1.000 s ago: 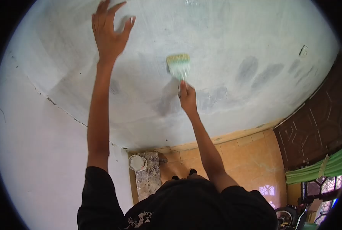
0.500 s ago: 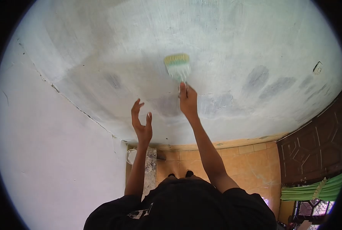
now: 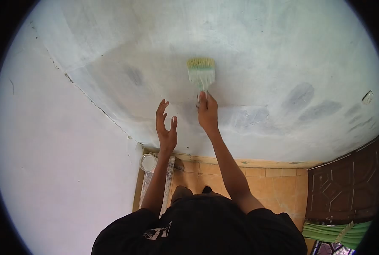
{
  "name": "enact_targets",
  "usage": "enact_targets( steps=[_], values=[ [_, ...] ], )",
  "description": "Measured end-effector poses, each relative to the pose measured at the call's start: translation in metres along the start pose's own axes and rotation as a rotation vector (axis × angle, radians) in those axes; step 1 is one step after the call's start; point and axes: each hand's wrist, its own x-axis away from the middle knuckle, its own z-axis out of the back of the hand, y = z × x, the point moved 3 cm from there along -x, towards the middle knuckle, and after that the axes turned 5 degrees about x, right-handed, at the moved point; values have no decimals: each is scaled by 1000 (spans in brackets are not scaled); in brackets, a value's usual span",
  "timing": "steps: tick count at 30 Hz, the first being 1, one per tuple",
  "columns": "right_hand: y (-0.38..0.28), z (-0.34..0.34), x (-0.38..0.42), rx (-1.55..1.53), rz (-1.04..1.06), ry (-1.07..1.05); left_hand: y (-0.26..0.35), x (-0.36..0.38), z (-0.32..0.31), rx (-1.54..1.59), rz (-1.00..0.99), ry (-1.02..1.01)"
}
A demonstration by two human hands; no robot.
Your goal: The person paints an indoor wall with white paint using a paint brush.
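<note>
A wide paintbrush (image 3: 201, 72) with yellowish bristles and a paint-smeared body is gripped by its handle in my right hand (image 3: 208, 111). Its bristles point up along the whitish wall (image 3: 155, 46), which shows patchy grey areas around and below the brush. To the left, my left hand (image 3: 167, 129) is raised in front of the wall, holding nothing, its fingers curved and spread from the thumb. A spot of white paint shows on its thumb tip.
A white bucket (image 3: 148, 162) stands on a speckled ledge (image 3: 169, 178) low on the left. Orange tiles (image 3: 274, 189) cover the floor. At right are a dark carved wooden door (image 3: 346, 178), a green curtain (image 3: 338, 231) and a wall switch (image 3: 368, 97). A pale side wall (image 3: 62, 170) meets the corner at left.
The brush has swung from a slight left tilt to nearly upright, a little to the right. My left hand has moved up and right, nearer the right hand. The view has shifted slightly.
</note>
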Motion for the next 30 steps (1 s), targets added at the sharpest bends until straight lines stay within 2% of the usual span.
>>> enact_targets(
  steps=[5,11,14,17,20,23,25,28,30],
  values=[
    [44,1,60,80,-58,-10,-18,12,18,0,84,-14],
    [-37,-27,4,-56,-19,-13,-25,1,32,36,70,-82],
    [1,-41,-6,20,56,-2,-27,3,42,7,60,-126],
    [55,-51,37,-156,-133,-47,-29,8,60,-16,44,-159],
    [65,-66,76,2,-180,-10,-40,6,81,-8,56,-146],
    [25,-98,52,-122,-42,1,-49,-5,98,17,78,-126],
    [-14,-121,24,-142,-26,-35,-54,-10,109,32,86,-118],
    [-13,-158,-8,-134,58,-30,-58,-11,123,39,89,-107],
    [7,-168,2,-128,5,4,-63,-8,133,51,102,-98]
  ],
)
